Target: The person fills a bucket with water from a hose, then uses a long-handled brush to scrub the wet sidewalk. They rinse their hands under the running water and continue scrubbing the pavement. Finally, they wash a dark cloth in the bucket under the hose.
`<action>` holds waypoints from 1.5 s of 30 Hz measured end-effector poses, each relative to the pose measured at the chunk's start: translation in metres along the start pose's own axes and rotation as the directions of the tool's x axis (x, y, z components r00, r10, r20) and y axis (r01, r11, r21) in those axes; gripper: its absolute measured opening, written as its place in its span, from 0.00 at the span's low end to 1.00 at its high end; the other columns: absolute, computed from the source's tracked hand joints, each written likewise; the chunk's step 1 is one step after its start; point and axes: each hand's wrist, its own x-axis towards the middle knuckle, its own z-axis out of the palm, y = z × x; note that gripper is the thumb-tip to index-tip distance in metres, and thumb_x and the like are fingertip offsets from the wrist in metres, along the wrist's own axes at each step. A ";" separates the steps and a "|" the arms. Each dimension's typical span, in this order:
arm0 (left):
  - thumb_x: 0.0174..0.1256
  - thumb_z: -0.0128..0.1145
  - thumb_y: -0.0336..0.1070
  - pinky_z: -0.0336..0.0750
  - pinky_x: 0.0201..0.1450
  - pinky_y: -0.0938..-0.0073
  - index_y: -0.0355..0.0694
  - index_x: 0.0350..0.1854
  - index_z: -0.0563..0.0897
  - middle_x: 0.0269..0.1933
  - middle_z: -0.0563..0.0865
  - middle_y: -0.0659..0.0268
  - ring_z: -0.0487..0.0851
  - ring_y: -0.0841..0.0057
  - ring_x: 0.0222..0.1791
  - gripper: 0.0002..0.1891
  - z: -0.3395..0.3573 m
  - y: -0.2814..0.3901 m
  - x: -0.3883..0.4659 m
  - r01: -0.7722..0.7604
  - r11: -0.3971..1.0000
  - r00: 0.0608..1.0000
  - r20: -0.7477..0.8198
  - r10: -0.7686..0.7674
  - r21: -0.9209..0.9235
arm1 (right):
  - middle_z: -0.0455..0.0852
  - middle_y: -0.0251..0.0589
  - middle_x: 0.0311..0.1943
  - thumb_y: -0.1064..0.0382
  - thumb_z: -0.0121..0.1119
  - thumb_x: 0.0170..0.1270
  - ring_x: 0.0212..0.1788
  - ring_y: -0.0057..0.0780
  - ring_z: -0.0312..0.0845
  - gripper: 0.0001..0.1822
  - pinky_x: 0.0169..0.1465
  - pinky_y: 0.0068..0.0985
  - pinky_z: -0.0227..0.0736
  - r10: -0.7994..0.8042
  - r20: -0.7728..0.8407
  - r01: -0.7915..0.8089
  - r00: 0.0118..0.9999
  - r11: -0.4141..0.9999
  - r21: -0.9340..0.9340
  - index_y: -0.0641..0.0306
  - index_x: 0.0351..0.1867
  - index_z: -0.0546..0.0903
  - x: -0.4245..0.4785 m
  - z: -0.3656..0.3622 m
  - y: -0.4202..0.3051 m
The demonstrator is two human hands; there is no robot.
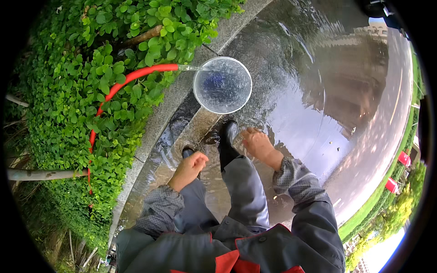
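A round white-rimmed bucket (223, 108) stands at the kerb in front of me, full of rippling water with a dark blue patch showing below the surface. From the left, a red hose (136, 74) lies across the hedge and pours a clear stream of water (189, 68) into it. My left hand (189, 167) hangs loosely curled over my left boot, apart from the bucket and holding nothing that I can see. My right hand (257, 143) hovers beside my right boot (229, 131), its fingers loosely bent and nothing visible in them.
Leafy hedge (85, 85) with bare branches fills the left, edged by a stone kerb (150, 136). Water covers the pavement (290, 112) and mirrors sky and buildings. A stone ledge (199, 126) runs under the bucket towards my feet. Red objects (404, 159) stand far right beside grass.
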 end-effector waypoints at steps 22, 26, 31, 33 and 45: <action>0.72 0.48 0.49 0.46 0.72 0.61 0.41 0.72 0.60 0.71 0.63 0.67 0.58 0.73 0.72 0.30 -0.014 -0.052 0.265 -0.343 0.509 0.921 -0.389 0.018 -0.789 | 0.87 0.37 0.31 0.64 0.63 0.55 0.39 0.26 0.82 0.09 0.43 0.27 0.74 0.129 -0.057 -0.030 0.990 0.590 0.807 0.67 0.36 0.84 0.228 0.039 0.047; 0.74 0.44 0.47 0.56 0.70 0.60 0.41 0.73 0.55 0.72 0.62 0.64 0.60 0.73 0.70 0.30 -0.020 -0.061 0.287 -0.325 0.519 0.940 -0.331 0.083 -0.791 | 0.86 0.43 0.36 0.66 0.57 0.62 0.40 0.30 0.82 0.09 0.53 0.39 0.80 0.166 -0.216 0.230 0.962 -0.075 0.970 0.73 0.36 0.81 0.157 0.021 0.026; 0.74 0.44 0.48 0.53 0.67 0.47 0.46 0.66 0.69 0.66 0.72 0.69 0.69 0.72 0.66 0.22 -0.013 -0.058 0.302 -0.084 0.278 0.983 -0.034 0.180 -0.957 | 0.79 0.41 0.39 0.67 0.57 0.63 0.45 0.37 0.80 0.18 0.53 0.40 0.81 0.380 -0.200 0.191 0.903 0.064 0.980 0.76 0.51 0.72 0.158 0.054 0.043; 0.74 0.44 0.47 0.58 0.64 0.49 0.46 0.61 0.73 0.62 0.76 0.68 0.72 0.71 0.63 0.19 -0.011 -0.064 0.311 -0.133 0.352 0.956 -0.026 0.293 -0.927 | 0.75 0.40 0.45 0.60 0.65 0.61 0.47 0.30 0.77 0.29 0.44 0.30 0.80 0.482 -0.269 0.099 0.834 0.348 0.932 0.70 0.59 0.66 0.178 0.073 0.040; 0.75 0.43 0.48 0.78 0.50 0.67 0.41 0.57 0.69 0.50 0.78 0.62 0.80 0.70 0.48 0.18 -0.022 -0.073 0.308 -0.140 0.189 0.941 -0.071 0.332 -0.972 | 0.80 0.59 0.24 0.55 0.61 0.63 0.31 0.58 0.80 0.16 0.32 0.40 0.72 0.036 -0.664 0.146 0.747 0.965 0.217 0.68 0.36 0.75 0.180 0.091 -0.038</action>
